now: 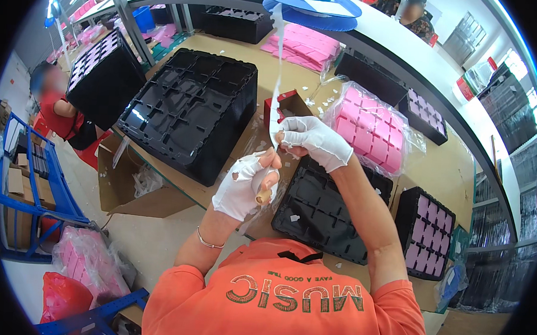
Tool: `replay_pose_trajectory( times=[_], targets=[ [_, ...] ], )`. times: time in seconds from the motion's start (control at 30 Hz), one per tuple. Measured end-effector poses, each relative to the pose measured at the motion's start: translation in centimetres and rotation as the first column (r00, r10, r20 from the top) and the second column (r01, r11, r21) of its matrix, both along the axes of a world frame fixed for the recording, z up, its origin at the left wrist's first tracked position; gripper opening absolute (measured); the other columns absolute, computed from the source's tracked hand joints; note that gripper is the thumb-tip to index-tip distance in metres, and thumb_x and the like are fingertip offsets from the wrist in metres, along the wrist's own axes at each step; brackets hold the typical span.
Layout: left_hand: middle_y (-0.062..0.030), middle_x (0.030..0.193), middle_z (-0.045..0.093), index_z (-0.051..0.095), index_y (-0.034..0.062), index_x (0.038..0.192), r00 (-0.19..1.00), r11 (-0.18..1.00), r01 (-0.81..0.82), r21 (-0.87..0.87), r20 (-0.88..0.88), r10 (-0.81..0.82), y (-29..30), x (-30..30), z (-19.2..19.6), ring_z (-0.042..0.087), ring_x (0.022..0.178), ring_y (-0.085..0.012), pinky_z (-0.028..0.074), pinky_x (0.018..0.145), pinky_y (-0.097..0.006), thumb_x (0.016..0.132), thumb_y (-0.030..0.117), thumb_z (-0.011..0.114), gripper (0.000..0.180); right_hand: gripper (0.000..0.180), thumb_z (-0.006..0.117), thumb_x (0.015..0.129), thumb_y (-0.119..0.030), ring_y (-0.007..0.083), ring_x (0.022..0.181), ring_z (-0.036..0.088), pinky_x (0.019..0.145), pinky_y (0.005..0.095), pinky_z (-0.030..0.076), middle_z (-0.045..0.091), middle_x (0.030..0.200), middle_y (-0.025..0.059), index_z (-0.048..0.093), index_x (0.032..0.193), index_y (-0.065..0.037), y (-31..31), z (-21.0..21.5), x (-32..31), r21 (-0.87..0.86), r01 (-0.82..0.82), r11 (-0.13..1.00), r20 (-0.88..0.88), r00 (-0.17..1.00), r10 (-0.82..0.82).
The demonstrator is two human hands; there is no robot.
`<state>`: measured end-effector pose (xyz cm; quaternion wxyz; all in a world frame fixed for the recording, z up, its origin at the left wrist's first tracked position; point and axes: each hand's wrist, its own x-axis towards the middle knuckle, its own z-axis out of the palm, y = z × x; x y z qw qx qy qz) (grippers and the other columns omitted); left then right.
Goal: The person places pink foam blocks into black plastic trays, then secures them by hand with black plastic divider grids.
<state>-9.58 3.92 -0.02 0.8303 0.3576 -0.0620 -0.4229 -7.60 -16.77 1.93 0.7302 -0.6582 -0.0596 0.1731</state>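
A narrow white strip hangs down from a blue reel above the table. My right hand, in a white glove with bare fingertips, pinches this strip near its lower end. Just below and to the left, my left hand is closed, its bare fingertips close to the strip's end; whatever it grips is hidden. A black compartment tray lies under my right forearm, with a small white piece on it. Behind my hands sits a small red open box.
A tall stack of black trays stands left of my hands. Plastic-wrapped pink foam blocks lie to the right, near a black tray with pink inserts. A white shelf crosses overhead. At left, a person is beside another tray stack.
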Motion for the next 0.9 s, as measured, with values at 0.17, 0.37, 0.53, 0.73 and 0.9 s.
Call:
replay_pose_trajectory(
  times=[0.17, 0.37, 0.53, 0.73, 0.9],
  targets=[
    [-0.0020, 0.055, 0.054, 0.059, 0.0049, 0.087, 0.990, 0.985, -0.039, 0.166, 0.137, 0.016, 1.0, 0.9, -0.7, 0.048, 0.038, -0.0112, 0.037, 0.036, -0.024, 0.098, 0.032, 0.055, 0.029, 0.025, 0.069, 0.089, -0.027, 0.0046, 0.051, 0.048, 0.047, 0.0192, 0.035, 0.059, 0.071, -0.0009, 0.068, 0.090, -0.002, -1.4, 2.0, -1.3, -0.333, -0.014, 0.943, -0.128, 0.991, -0.031],
    [-0.0046, 0.071, 0.062, 0.061, -0.0011, 0.109, 0.854, 0.868, -0.303, 0.394, 0.517, 0.064, 1.8, 4.1, -3.2, 0.057, 0.054, -0.0108, 0.041, 0.045, -0.022, 0.097, 0.035, 0.055, 0.038, 0.024, 0.070, 0.086, -0.028, 0.0040, 0.056, 0.050, 0.049, 0.0190, 0.038, 0.058, 0.070, -0.0021, 0.069, 0.092, -0.005, -7.0, 2.7, -7.5, -0.426, 0.191, 0.884, -0.108, 0.960, -0.259],
    [-0.0159, 0.116, 0.061, 0.045, -0.0021, 0.136, 0.847, 0.854, -0.387, 0.348, 0.500, 0.180, 4.5, 3.3, -7.3, 0.064, 0.092, -0.0164, 0.052, 0.078, -0.029, 0.095, 0.026, 0.064, 0.053, 0.024, 0.067, 0.084, -0.028, 0.0067, 0.058, 0.050, 0.052, 0.0246, 0.040, 0.056, 0.067, -0.0005, 0.067, 0.083, -0.004, -11.9, -5.3, -22.4, -0.649, 0.362, 0.669, -0.135, 0.810, -0.570],
    [-0.0166, 0.126, 0.058, 0.052, -0.0041, 0.129, 0.169, 0.386, -0.898, 0.212, 0.975, -0.143, 4.3, -0.8, -11.1, 0.056, 0.116, -0.0266, 0.039, 0.103, -0.036, 0.089, 0.014, 0.068, 0.046, 0.032, 0.069, 0.081, -0.032, 0.0312, 0.076, 0.064, 0.071, 0.0395, 0.047, 0.068, 0.078, 0.0162, 0.068, 0.083, -0.001, -12.0, -17.0, -32.1, -0.912, 0.263, 0.314, -0.060, 0.673, -0.737],
    [-0.0137, 0.115, 0.063, 0.057, -0.0008, 0.122, 0.334, 0.460, -0.813, 0.358, 0.933, -0.137, 3.5, -5.6, -12.9, 0.060, 0.103, -0.0215, 0.046, 0.091, -0.033, 0.091, 0.007, 0.063, 0.033, 0.027, 0.065, 0.084, -0.031, 0.0367, 0.087, 0.065, 0.077, 0.0449, 0.050, 0.068, 0.090, 0.0174, 0.067, 0.085, -0.004, -10.8, -19.5, -31.8, -0.985, 0.154, 0.073, 0.061, 0.719, -0.693]
  ],
)
